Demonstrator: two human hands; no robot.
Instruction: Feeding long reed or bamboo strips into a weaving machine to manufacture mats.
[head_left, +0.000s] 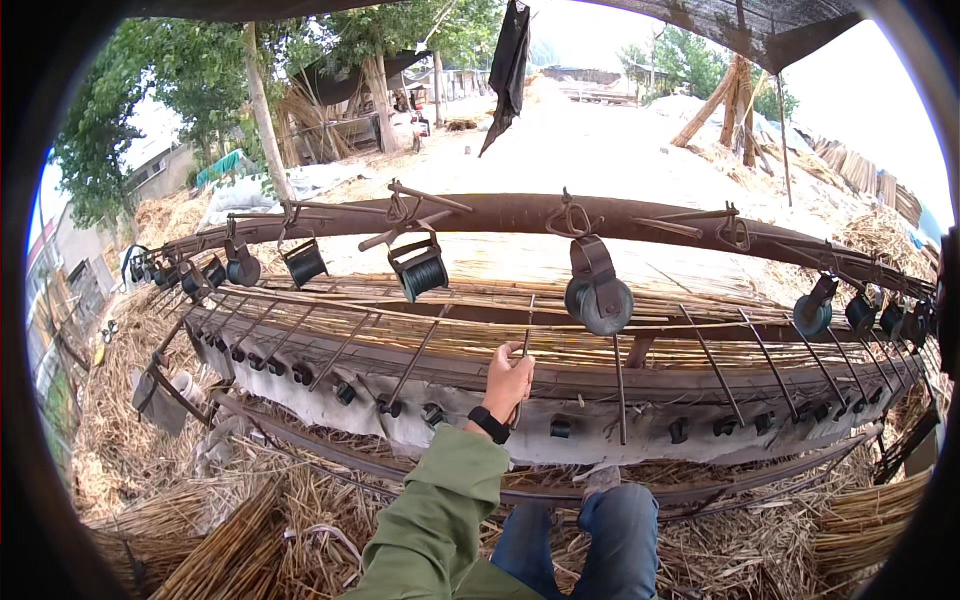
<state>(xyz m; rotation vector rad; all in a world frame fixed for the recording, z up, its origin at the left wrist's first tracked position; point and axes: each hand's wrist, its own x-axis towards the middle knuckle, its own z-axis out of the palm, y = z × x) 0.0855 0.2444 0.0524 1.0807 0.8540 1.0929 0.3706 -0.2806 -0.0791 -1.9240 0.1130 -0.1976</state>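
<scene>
My left hand point(508, 382), with a dark watch point(489, 424) at the wrist and a green sleeve below it, is closed around a thin metal rod point(529, 325). The rod sticks out above and below the fist. Similar rods point(622, 392) stand slanted in a row along the long wooden frame point(660, 375) on both sides of my hand. Beyond the hand, long reeds point(450, 292) lie lengthwise across the frame. Just to the right, a large spool point(600, 300) of dark wire hangs from the beam. My right hand is out of the picture.
A rusty round beam point(500, 212) spans the frame at hand-spool height, carrying several wire spools point(420, 272). Small dark spools point(560, 427) line the near side. A lower rail point(560, 496) crosses before my knees. Reed bundles point(230, 545) and loose straw lie around; dark cloth hangs overhead.
</scene>
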